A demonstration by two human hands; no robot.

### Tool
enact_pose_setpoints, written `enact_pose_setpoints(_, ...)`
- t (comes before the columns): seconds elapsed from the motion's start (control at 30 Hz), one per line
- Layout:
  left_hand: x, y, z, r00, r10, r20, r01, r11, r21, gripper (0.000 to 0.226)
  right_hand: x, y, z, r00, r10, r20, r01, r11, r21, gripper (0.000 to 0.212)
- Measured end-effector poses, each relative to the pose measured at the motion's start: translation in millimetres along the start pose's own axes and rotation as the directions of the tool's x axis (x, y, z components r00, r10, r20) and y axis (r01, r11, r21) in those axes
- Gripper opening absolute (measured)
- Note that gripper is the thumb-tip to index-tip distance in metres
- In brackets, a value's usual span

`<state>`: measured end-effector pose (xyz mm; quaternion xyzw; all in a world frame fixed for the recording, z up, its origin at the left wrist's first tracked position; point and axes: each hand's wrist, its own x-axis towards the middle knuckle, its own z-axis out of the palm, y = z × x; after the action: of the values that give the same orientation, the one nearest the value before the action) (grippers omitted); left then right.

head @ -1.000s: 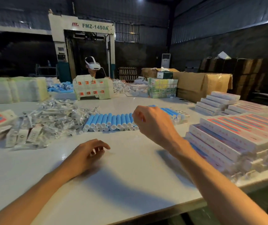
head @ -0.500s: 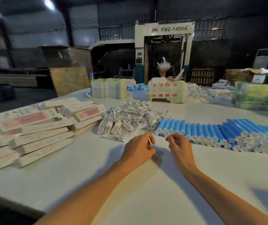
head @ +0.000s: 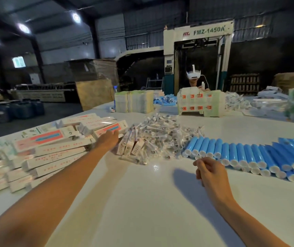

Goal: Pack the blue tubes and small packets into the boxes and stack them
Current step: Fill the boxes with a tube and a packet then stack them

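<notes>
The left hand (head: 108, 139) touches a stacked box (head: 107, 129), its grip hidden. The right hand (head: 209, 172) hovers loosely curled beside the blue tubes (head: 240, 152)

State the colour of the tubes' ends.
White ends on blue tubes, clearest in the head view.

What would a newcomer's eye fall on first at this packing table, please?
The long row of blue tubes lying side by side across the right of the white table stands out most. Left of it sits a glittering heap of small clear packets, and further left a sprawling stack of long white boxes, where the left hand reaches. Behind, a tall machine lettered FMZ-1450A looms.
</notes>
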<state>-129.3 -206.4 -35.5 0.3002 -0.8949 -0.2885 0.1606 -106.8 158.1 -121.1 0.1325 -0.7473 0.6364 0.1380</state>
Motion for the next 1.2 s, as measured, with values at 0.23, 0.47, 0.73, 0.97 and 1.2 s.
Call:
enact_pose_setpoints(0.23, -10.8, -3.8, 18.8, 0.965, 0.112, 0.239, -0.036, 0.952, -0.304, 0.035, -0.1, -1.7, -1.0, 1.0, -0.004, 0.009, 0.005, 0.999, -0.036, 0.022)
enact_pose_setpoints(0.47, -18.9, -1.6, 0.2, 0.887, 0.031, 0.46, 0.178, 0.898, -0.403, 0.037, -3.2, -5.9, -1.1, 0.999, 0.003, 0.043, -0.001, 0.998, -0.068, 0.023)
enact_pose_setpoints(0.73, -49.1, -11.0, -26.6, 0.871, 0.015, 0.492, 0.284, 0.802, -0.527, 0.047, -6.8, -8.9, -1.4, 0.997, 0.014, 0.069, -0.008, 0.996, -0.088, 0.024)
enact_pose_setpoints(0.97, -81.1, -3.8, -26.4, 0.948, 0.148, 0.281, 0.066, 0.772, -0.632, 0.038, -12.9, -14.2, -2.5, 0.994, 0.003, 0.108, 0.011, 0.992, -0.129, 0.023)
enact_pose_setpoints(1.2, -146.7, 59.6, 9.5, 0.838, 0.388, 0.384, 0.091, 0.594, -0.799, 0.055, -17.0, -21.9, -2.7, 0.995, -0.041, 0.087, 0.056, 0.981, -0.184, 0.02)
